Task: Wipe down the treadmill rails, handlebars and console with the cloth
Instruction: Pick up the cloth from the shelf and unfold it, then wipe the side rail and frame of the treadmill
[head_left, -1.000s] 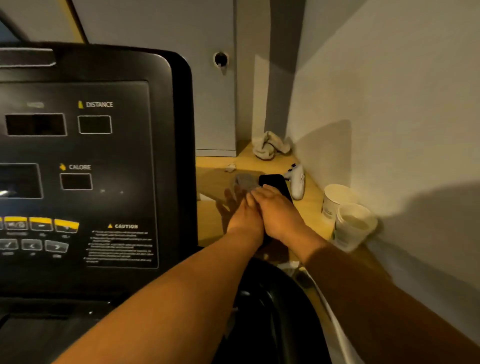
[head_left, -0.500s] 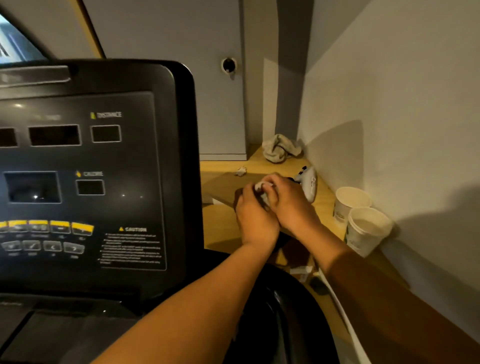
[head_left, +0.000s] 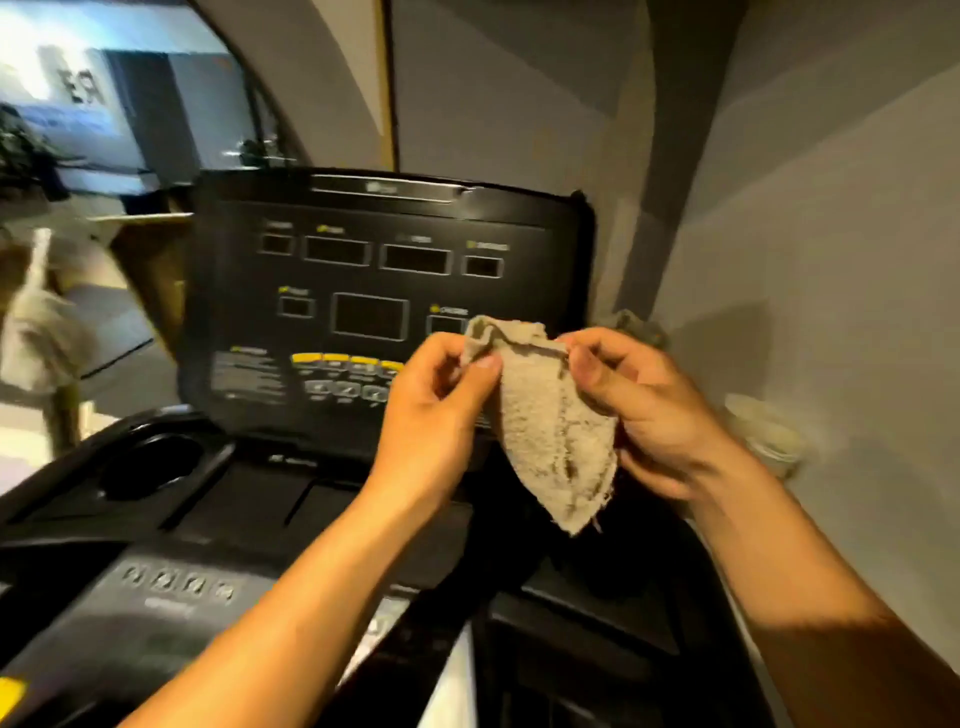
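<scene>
tray: treadmill tray (head_left: 249, 499), black, below-left of the grip
recess: cup holder (head_left: 150, 467) sunk in its far-left end
cups: paper cups (head_left: 763, 431) right of the grip by the wall, blurred; surface under them unreadable
rag: crumpled rag (head_left: 636, 327) just beyond the grip, right side

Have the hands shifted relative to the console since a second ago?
Yes. The left hand and right hand went leftward, from right of the console to in front of it, holding the cloth.

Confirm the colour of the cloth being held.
Beige-grey cloth, with darker smudges near its lower end; the head view shows it.
</scene>
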